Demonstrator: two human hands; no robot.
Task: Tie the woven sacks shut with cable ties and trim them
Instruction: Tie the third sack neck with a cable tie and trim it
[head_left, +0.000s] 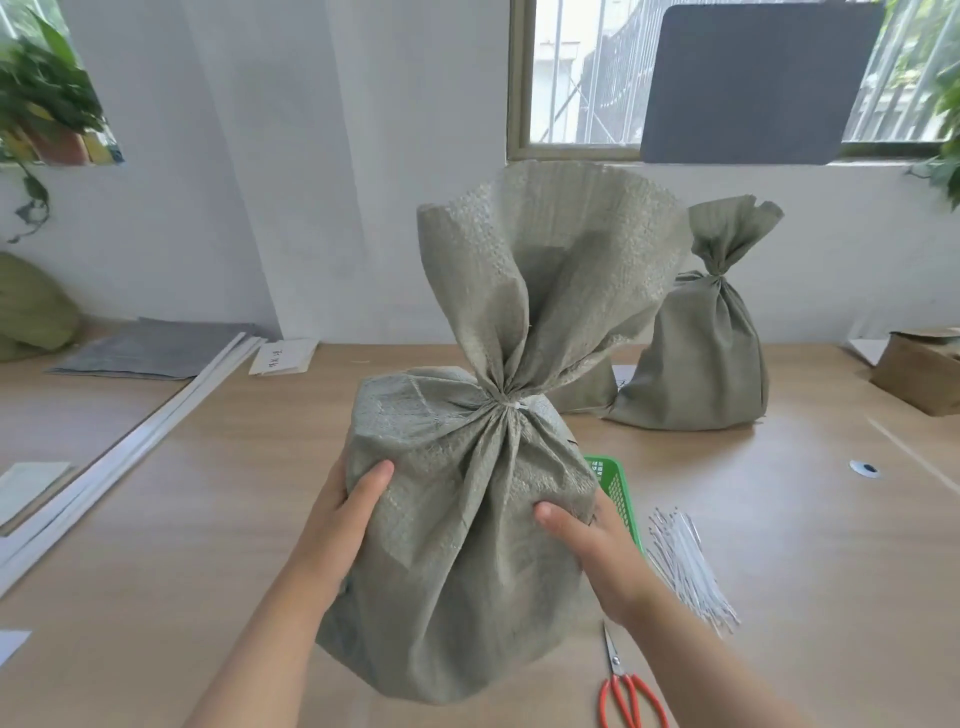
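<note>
Gripping tied sack (457, 545) from both sides | left hand (345, 512) clasps its left flank | right hand (595, 553) clasps right flank

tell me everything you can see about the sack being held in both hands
A grey-green woven plastic sack, full and rounded, upright. Its neck is cinched by a white cable tie, with the loose top flaring wide above. The left hand and right hand grip its sides, thumbs on the front, over the wooden table.

A green basket (616, 486) is sitting on the wooden table (779, 545), and a cardboard box (922, 376) is resting at its right edge. White strips (156, 421) are lying beside grey sheets (150, 348) at left, and a potted plant (49, 98) is standing above them.
</note>
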